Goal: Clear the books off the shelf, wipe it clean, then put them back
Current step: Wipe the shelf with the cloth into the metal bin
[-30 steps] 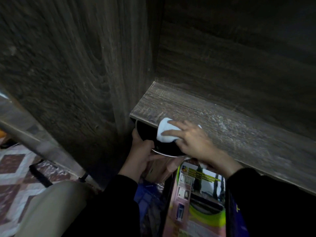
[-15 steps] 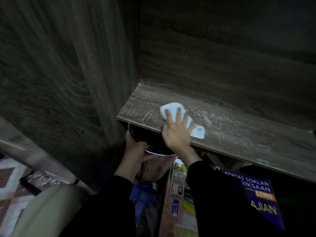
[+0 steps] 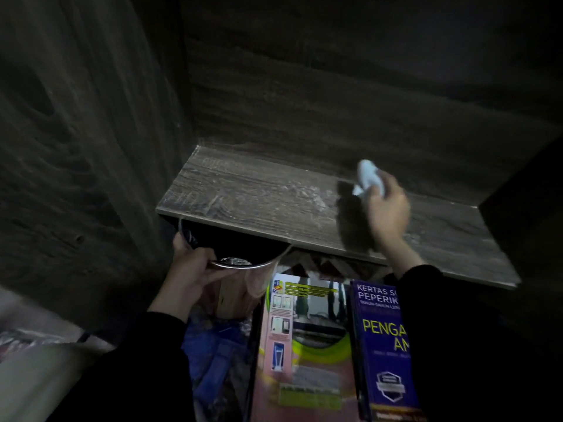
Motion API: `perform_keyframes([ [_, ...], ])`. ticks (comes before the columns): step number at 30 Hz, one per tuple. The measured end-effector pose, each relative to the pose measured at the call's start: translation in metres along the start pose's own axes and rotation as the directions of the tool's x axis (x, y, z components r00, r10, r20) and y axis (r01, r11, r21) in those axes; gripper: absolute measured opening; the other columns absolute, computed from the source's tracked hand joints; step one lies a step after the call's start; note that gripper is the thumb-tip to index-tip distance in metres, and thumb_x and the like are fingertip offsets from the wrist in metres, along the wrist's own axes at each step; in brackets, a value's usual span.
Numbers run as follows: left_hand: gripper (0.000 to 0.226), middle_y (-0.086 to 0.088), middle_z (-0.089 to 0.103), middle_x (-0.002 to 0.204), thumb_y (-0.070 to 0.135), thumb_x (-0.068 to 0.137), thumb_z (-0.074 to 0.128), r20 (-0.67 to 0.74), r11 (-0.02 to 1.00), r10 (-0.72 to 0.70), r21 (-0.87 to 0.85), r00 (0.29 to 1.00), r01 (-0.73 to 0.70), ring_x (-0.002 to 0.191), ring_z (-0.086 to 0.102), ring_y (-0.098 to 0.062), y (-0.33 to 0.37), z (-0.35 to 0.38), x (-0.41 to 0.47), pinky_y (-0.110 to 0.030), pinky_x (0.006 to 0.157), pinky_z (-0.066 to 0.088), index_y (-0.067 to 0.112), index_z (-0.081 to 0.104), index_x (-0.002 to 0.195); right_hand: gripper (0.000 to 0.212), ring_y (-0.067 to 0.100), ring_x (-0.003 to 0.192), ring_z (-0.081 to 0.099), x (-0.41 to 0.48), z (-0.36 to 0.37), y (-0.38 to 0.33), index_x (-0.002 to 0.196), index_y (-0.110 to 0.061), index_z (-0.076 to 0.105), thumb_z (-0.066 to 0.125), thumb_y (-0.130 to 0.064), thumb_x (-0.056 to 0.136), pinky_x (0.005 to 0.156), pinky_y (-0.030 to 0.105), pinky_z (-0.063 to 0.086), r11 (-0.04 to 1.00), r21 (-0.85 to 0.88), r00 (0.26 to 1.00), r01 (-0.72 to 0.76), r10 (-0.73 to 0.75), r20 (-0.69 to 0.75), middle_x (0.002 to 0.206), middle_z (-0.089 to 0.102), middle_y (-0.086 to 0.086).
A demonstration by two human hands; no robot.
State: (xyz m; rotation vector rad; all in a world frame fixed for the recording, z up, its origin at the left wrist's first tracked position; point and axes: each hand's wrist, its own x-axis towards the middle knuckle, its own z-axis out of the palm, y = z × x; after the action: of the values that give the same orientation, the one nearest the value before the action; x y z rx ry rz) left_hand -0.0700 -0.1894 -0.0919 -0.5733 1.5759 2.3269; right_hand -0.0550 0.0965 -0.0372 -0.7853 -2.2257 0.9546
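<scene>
The dark wooden shelf (image 3: 259, 196) is bare of books and streaked with pale dust. My right hand (image 3: 387, 208) grips a crumpled white cloth (image 3: 367, 176) over the shelf's right-middle part, near the back wall. My left hand (image 3: 192, 269) holds the rim of a shiny metal bin (image 3: 237, 266) tucked just under the shelf's front left edge. Below the shelf lie a blue book (image 3: 384, 345) with yellow lettering and a pink-and-green book (image 3: 301, 345), side by side.
The cabinet's side wall (image 3: 91, 147) rises at the left and another panel (image 3: 527, 208) closes the shelf at the right. Blue crumpled material (image 3: 213, 354) lies under the bin. A patterned floor shows at the far left.
My right hand has carried the cloth from the shelf's front left edge across to the right-middle, towards the back. My left hand has stayed on the bin rim.
</scene>
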Motion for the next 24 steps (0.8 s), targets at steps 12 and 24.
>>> perform_keyframes([
  [12,0.068,-0.007,0.038,0.124,-0.024,0.081,0.026,-0.012,1.000,-0.012,0.015,1.000,0.012,0.107,0.044,-0.035,-0.001,0.005,0.001,-0.040,0.041,0.054,0.017,0.032,0.135,0.056,0.041,0.140,0.014,-0.014,-0.026,0.080,0.150,-0.026,0.024,0.029,-0.045,0.098,0.110,0.064,0.004,0.733,-0.659,0.965,-0.167,0.258,0.042,0.155,0.016,0.021],
  [24,0.074,-0.011,0.047,0.128,-0.024,0.077,0.028,-0.008,0.999,-0.036,0.000,0.999,0.036,0.104,0.051,-0.036,0.001,-0.002,0.003,-0.045,0.045,0.056,0.020,0.036,0.136,0.055,0.037,0.145,-0.001,-0.085,0.118,-0.054,0.152,-0.032,0.008,0.026,-0.041,0.101,0.114,0.054,0.000,0.809,-0.443,0.808,0.387,-0.067,0.585,0.160,-0.002,0.012],
])
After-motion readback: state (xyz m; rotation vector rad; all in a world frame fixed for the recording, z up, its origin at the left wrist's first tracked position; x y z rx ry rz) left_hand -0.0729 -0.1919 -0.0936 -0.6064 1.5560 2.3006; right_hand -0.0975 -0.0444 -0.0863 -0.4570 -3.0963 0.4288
